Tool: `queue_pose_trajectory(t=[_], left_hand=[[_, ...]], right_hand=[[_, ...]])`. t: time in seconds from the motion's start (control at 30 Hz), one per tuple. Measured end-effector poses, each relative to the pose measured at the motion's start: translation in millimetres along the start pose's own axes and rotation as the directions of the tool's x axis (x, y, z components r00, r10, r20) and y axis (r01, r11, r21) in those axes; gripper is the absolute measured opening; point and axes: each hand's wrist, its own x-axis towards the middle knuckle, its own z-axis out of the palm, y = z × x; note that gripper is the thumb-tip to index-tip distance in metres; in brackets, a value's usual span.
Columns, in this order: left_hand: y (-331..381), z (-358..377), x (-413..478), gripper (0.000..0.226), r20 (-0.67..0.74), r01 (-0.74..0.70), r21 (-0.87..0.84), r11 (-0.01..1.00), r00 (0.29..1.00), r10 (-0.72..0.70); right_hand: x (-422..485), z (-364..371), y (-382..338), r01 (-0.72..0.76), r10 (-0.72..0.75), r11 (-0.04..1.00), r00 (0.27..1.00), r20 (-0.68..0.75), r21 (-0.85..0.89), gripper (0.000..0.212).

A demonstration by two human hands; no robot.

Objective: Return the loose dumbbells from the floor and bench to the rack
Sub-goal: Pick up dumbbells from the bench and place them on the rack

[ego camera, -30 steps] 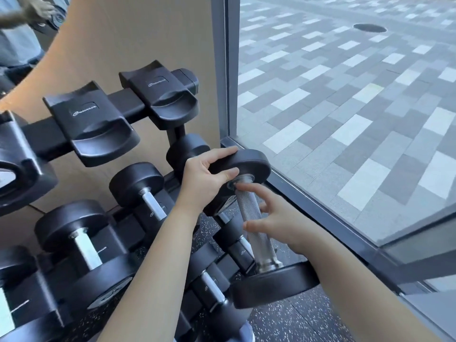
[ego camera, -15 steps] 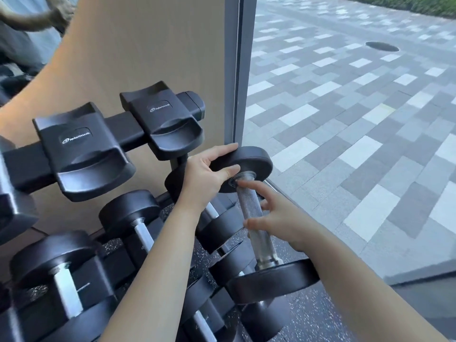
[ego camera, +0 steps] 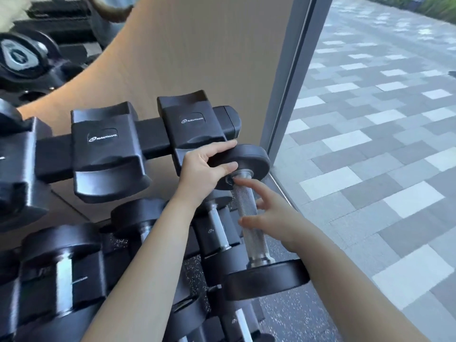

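A black dumbbell [ego camera: 249,218] with a knurled steel handle is held in the air at the right end of the rack [ego camera: 150,139]. My left hand [ego camera: 204,171] grips its far head, close to the rightmost top cradle [ego camera: 192,129]. My right hand [ego camera: 274,218] is under the handle, fingers spread and loosely curled around it. The near head [ego camera: 266,280] hangs toward me. The two top cradles at the right hold nothing.
Lower rows of the rack hold several black dumbbells [ego camera: 61,262]. A tan wall panel [ego camera: 197,58] stands behind the rack. A window frame [ego camera: 291,95] and glass lie immediately right, with paving outside. A mirror at upper left reflects gym gear. Speckled floor [ego camera: 291,317] lies below.
Both hands have lifted the dumbbell up from beside the lower rows to the height of the rightmost top cradle. The grips are unchanged.
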Motion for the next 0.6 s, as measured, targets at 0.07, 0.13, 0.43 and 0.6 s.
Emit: queue_pose_trajectory(t=[0.07, 0.13, 0.43, 0.6], left_hand=[[-1, -6, 14, 0.044, -0.042, -0.001, 0.000, 1.000, 0.999, 0.001], [-2, -13, 24, 0.044, -0.074, 0.003, -0.008, 1.000, 0.997, -0.004], [-18, -40, 70, 0.044, -0.125, -0.010, -0.002, 1.000, 0.992, 0.010], [-30, -53, 102, 0.041, -0.152, -0.025, -0.019, 0.999, 0.988, 0.022]], right_hand=[[17, -4, -5, 0.025, -0.025, 1.000, 0.999, 0.032, 0.000, 0.068], [32, -7, -12, 0.052, -0.053, 0.998, 0.997, 0.062, 0.020, 0.066], [88, 0, -32, 0.078, -0.076, 0.997, 0.994, 0.082, -0.020, 0.065], [125, -3, -41, 0.087, -0.083, 0.995, 0.993, 0.086, -0.049, 0.066]])
